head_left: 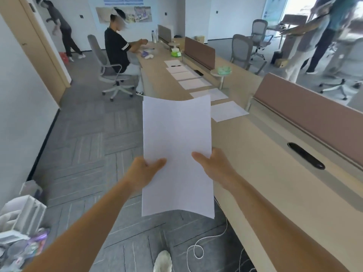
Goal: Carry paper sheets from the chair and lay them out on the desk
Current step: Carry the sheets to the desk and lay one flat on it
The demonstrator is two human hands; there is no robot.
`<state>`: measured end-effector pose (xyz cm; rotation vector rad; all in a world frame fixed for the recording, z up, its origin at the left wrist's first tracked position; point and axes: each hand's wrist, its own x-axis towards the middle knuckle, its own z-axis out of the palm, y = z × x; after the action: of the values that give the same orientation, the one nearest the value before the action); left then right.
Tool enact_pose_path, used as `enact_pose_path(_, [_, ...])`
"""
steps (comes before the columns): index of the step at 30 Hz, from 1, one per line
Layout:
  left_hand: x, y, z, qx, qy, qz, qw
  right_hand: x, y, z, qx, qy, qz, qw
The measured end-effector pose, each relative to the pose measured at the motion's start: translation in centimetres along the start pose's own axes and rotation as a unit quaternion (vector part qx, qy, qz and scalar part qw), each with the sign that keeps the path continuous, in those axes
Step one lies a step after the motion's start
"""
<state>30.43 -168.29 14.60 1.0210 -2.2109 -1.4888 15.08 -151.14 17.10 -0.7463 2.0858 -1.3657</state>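
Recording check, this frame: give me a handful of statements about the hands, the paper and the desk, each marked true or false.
1. The left hand and the right hand both grip the held paper. True.
2. The held paper lies flat on the desk. False: it is in the air, mostly over the floor beside the desk.
3. Several laid sheets lie in a row on the desk. True.
4. A black pen lies on the laid sheet nearest the hands. False: it lies on the farthest sheet.
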Motion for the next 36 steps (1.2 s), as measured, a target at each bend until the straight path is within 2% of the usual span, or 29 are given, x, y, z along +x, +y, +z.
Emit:
enact_pose_path(6, [15.8, 3.4, 0.9, 0.002, -0.122, 0.051, 0.991, 10.8, -0.9, -3.5, -0.011, 0.088, 0.058, 0.994])
enact_pose_path(12, [27.7, 6.3, 4.1, 0.018, -0.213, 0.065, 0.975, 17.7, 1.2, -6.6, 0.083, 0.167, 0.089, 0.978])
enact_pose_path(17, [36.7, 7.8, 9.0, 0.044, -0.283, 0.089, 0.954, 24.7, 5.0, -9.5, 0.118, 0.231, 0.098, 0.961])
enact_pose_path(21, [44.4, 9.1, 14.3, 0.024, -0.329, 0.096, 0.939, 31.2, 8.1, -12.5, 0.192, 0.313, 0.084, 0.926])
enact_pose_path(25, [52.4, 10.9, 20.4, 0.051, -0.395, 0.063, 0.915, 37.4, 11.1, -15.7, 0.266, 0.384, 0.106, 0.878])
enact_pose_path(36, [67.8, 12.4, 31.3, -0.015, -0.499, 0.015, 0.866, 48.3, 13.6, -19.7, 0.279, 0.529, 0.133, 0.79])
